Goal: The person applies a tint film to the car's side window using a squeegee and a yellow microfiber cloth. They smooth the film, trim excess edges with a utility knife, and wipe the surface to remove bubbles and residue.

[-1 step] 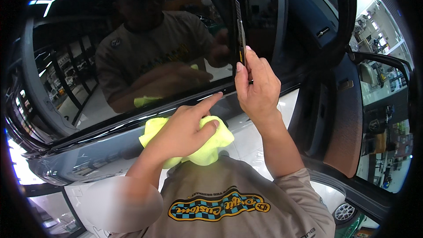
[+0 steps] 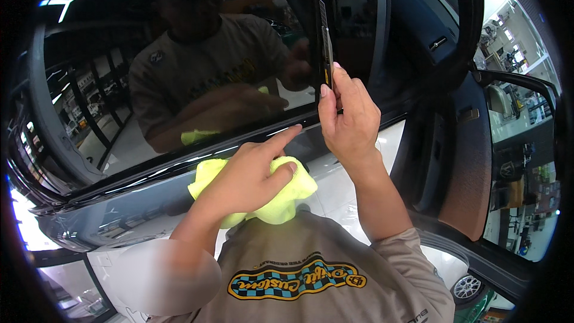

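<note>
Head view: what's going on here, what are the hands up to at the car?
A person stands at a dark car door. The left hand grips a yellow cloth against the door just under the window, index finger stretched toward the window's lower trim. The right hand holds a thin dark tool upright against the pillar at the window's rear edge. The glass reflects the person. The next door to the right stands open.

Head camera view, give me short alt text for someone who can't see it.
A person's right hand holds a thin dark tool upright against the rear edge of a car window, while the left hand grips a yellow-green cloth and points its index finger at the trim below the glass. The glass reflects the person; beside it another car door stands open.
</note>
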Demonstrator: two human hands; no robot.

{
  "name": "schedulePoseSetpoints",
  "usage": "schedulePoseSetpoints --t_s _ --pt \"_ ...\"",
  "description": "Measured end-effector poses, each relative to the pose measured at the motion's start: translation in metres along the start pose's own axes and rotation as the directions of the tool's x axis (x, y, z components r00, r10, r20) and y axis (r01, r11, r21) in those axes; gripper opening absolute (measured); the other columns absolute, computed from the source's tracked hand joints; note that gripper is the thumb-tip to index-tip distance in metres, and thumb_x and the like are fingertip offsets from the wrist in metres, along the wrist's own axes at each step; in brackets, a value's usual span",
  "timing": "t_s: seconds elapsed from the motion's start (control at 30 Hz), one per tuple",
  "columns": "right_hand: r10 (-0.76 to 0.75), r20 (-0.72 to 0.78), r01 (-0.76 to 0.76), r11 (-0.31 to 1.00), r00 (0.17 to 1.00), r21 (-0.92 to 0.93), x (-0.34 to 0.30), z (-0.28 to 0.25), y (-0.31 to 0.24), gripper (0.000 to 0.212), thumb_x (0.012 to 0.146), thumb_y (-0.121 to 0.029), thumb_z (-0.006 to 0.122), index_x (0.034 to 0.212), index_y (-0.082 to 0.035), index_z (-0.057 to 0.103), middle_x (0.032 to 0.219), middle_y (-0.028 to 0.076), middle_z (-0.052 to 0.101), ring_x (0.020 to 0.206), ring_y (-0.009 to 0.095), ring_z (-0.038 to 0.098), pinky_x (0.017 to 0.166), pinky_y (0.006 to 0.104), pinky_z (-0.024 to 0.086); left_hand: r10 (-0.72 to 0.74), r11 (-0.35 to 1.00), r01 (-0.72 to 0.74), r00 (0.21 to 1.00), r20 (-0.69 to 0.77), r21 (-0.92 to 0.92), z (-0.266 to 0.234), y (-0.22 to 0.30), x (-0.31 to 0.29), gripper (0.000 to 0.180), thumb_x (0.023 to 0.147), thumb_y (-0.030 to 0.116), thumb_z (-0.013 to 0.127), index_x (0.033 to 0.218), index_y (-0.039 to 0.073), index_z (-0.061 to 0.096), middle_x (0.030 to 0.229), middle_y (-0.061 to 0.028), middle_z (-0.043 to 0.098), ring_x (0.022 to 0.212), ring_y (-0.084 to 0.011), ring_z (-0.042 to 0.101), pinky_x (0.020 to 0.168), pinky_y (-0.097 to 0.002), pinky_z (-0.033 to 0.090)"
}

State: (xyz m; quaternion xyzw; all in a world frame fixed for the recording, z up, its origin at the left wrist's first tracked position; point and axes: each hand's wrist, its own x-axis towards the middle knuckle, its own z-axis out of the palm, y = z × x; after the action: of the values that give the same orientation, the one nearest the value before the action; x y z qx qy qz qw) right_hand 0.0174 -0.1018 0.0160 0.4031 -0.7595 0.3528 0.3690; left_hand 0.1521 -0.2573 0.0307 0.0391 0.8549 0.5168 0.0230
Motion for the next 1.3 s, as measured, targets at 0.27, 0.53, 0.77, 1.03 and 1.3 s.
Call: schedulePoseSetpoints --t_s 0.27,0.53,0.77,1.03,1.3 --pt "0.016 0.016 -0.015 1.0 1.0 -0.023 -0.012 0.001 0.0 0.04 0.08 0.001 0.069 0.119 0.005 0.061 0.074 0.012 0.056 0.059 0.023 0.054 0.054 0.0332 0.044 0.001 0.999 -0.001 1.0 -0.003 -0.046 0.0 -0.004 -0.002 0.055 0.084 0.015 0.061 0.136 0.003 0.053 0.088 -0.0164 0.067 0.081 -0.0296 0.066 0.076 -0.0372 0.049" --pt "0.015 0.026 -0.015 1.0 1.0 -0.024 -0.021 0.0 0.001 0.039 0.079 0.002 0.068 0.117 0.006 0.06 0.074 0.012 0.055 0.058 0.025 0.053 0.055 0.0342 0.043 0.026 0.999 -0.026 1.0 -0.004 -0.022 0.0 -0.007 -0.001 0.054 0.083 0.013 0.061 0.135 0.003 0.054 0.09 -0.0166 0.067 0.081 -0.0297 0.066 0.075 -0.0367 0.049" --pt "0.018 0.048 -0.017 0.999 0.999 -0.037 -0.03 -0.001 -0.001 0.039 0.079 0.002 0.068 0.116 0.006 0.06 0.072 0.012 0.053 0.057 0.025 0.051 0.054 0.0348 0.042 0.06 0.998 -0.06 0.998 -0.015 -0.028 0.0 -0.01 -0.002 0.052 0.083 0.012 0.06 0.133 0.002 0.054 0.087 -0.0166 0.067 0.078 -0.0278 0.067 0.074 -0.0353 0.05" --pt "0.023 0.063 -0.021 0.999 0.998 -0.033 -0.038 -0.003 -0.002 0.039 0.079 0.002 0.068 0.116 0.006 0.061 0.07 0.011 0.053 0.057 0.024 0.051 0.055 0.0351 0.041 0.054 0.996 -0.054 0.999 -0.01 -0.067 -0.001 -0.01 -0.002 0.052 0.082 0.012 0.06 0.132 0.001 0.055 0.086 -0.0172 0.068 0.077 -0.0278 0.067 0.074 -0.0349 0.05" --pt "0.047 0.097 -0.044 0.998 0.994 -0.035 -0.049 -0.005 -0.003 0.039 0.078 0.002 0.069 0.115 0.007 0.061 0.071 0.01 0.055 0.058 0.024 0.052 0.057 0.0349 0.041 0.087 0.994 -0.088 0.996 -0.019 -0.068 -0.002 -0.013 -0.001 0.05 0.084 0.014 0.06 0.13 -0.002 0.055 0.095 -0.0253 0.067 0.087 -0.037 0.066 0.078 -0.039 0.05"
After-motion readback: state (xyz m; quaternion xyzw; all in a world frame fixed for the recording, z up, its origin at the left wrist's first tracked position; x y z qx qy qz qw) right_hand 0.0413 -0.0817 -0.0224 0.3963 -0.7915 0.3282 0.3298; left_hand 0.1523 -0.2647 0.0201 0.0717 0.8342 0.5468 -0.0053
